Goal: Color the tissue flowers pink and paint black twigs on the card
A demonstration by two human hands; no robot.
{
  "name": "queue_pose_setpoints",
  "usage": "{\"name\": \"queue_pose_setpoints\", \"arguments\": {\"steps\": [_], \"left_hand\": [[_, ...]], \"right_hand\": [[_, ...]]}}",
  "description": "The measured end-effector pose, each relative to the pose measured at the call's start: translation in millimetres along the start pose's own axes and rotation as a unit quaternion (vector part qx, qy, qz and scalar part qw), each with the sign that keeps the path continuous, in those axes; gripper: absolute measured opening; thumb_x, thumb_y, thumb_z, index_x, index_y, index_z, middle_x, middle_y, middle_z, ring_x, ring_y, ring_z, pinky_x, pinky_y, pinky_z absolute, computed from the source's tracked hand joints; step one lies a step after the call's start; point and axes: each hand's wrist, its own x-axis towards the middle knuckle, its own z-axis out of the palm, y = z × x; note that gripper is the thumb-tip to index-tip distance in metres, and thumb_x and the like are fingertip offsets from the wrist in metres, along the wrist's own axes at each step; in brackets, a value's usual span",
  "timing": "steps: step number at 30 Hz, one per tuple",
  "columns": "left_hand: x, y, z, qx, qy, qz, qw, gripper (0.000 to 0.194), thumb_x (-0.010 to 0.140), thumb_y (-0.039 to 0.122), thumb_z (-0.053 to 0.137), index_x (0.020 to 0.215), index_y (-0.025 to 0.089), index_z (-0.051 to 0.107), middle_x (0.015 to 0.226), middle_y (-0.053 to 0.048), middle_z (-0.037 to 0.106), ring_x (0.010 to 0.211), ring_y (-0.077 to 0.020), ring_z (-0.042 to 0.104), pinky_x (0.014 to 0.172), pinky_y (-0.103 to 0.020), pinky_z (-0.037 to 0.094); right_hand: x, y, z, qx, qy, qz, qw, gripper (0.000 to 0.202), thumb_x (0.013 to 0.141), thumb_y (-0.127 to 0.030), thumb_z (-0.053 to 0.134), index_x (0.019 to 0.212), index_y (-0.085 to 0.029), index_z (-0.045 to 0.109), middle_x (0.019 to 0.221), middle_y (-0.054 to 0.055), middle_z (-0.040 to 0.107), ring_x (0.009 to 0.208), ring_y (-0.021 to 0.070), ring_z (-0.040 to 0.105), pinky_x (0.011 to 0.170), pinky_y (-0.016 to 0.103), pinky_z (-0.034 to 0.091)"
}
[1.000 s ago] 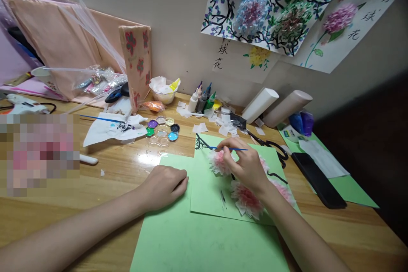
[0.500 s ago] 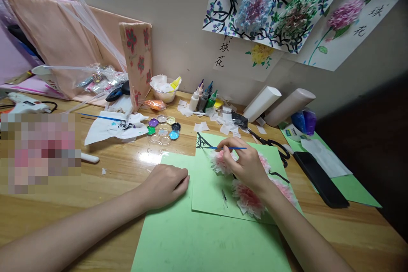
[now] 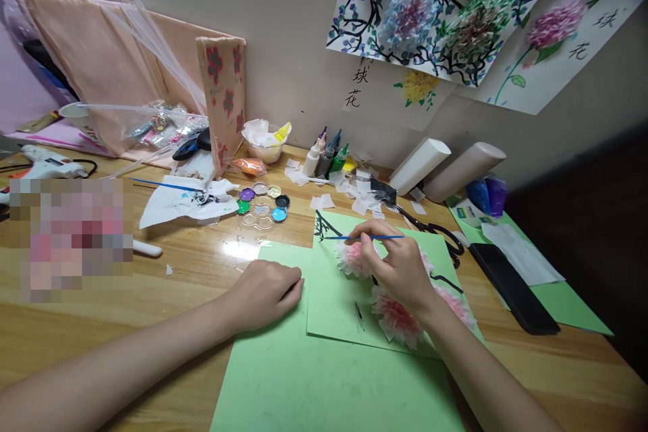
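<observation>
My right hand [image 3: 397, 270] pinches a thin blue paintbrush [image 3: 379, 237], held nearly level. Its tip meets black painted branch lines [image 3: 324, 224] at the upper left corner of a light green sheet [image 3: 334, 314]. Pink and white paper flowers [image 3: 397, 314] sit on that sheet, partly hidden by my right hand and forearm. My left hand [image 3: 268, 293] rests as a loose fist on a larger green sheet [image 3: 304, 378] underneath, just left of the smaller sheet. Nothing shows in its curled fingers.
A paint palette [image 3: 262, 208] and a stained tissue [image 3: 167, 206] lie behind my left hand. Beyond the sheet are paint bottles [image 3: 324, 160], paper scraps [image 3: 360, 199] and black scissors [image 3: 438, 229]. A black phone-like slab [image 3: 511, 287] is at right, a glue gun [image 3: 50, 163] far left.
The brush tip has dropped slightly within the corner, and extra short black strokes show there. My left hand stays in place. The whole view has shifted a little.
</observation>
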Motion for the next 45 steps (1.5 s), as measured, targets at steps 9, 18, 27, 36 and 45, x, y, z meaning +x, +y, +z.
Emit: {"name": "queue_pose_setpoints", "arguments": {"steps": [9,18,27,36,45], "left_hand": [[0.3,0.7,-2.2,-0.008,-0.012,-0.001,1.0,0.032,0.091,0.027,0.032,0.064,0.018,0.046,0.056,0.0,0.055,0.049,-0.0121,0.047,0.05,-0.029,0.016],[0.7,0.8,-1.7,-0.001,-0.015,-0.006,1.0,0.032,0.091,0.027,0.031,0.064,0.018,0.045,0.055,0.001,0.054,0.048,-0.0122,0.046,0.05,-0.027,0.017],[1.5,1.8,-3.6,-0.002,-0.022,-0.008,1.0,0.032,0.091,0.027,0.032,0.064,0.018,0.047,0.056,0.0,0.056,0.049,-0.0122,0.047,0.05,-0.028,0.016],[1.4,1.1,-1.6,0.001,-0.016,-0.008,1.0,0.033,0.091,0.028,0.031,0.065,0.018,0.048,0.056,0.0,0.056,0.05,-0.0119,0.047,0.05,-0.028,0.017],[1.7,1.5,-3.1,0.002,-0.019,-0.009,1.0,0.032,0.091,0.027,0.032,0.064,0.018,0.047,0.055,0.0,0.055,0.049,-0.0125,0.047,0.05,-0.029,0.016]], "right_hand": [[1.7,2.8,3.2,0.001,-0.019,0.027,0.999,0.015,0.086,-0.019,0.042,0.08,-0.02,0.056,0.077,0.002,0.062,0.074,0.016,0.056,0.068,0.028,0.041],[2.8,1.2,-0.9,0.001,-0.019,0.044,0.999,0.015,0.084,-0.017,0.043,0.078,-0.02,0.056,0.076,0.001,0.063,0.071,0.0149,0.057,0.064,0.026,0.041],[2.3,1.0,-1.0,-0.021,0.002,0.013,1.0,0.014,0.085,-0.017,0.043,0.08,-0.02,0.056,0.077,0.002,0.062,0.074,0.0157,0.056,0.066,0.027,0.04],[1.0,2.9,-0.4,-0.038,-0.017,0.025,0.999,0.014,0.084,-0.019,0.043,0.078,-0.02,0.055,0.074,0.002,0.061,0.068,0.015,0.055,0.061,0.026,0.04],[0.0,-4.5,-5.6,-0.032,0.005,0.011,0.999,0.016,0.084,-0.018,0.043,0.077,-0.02,0.056,0.072,0.001,0.062,0.067,0.0148,0.056,0.063,0.027,0.041]]}}
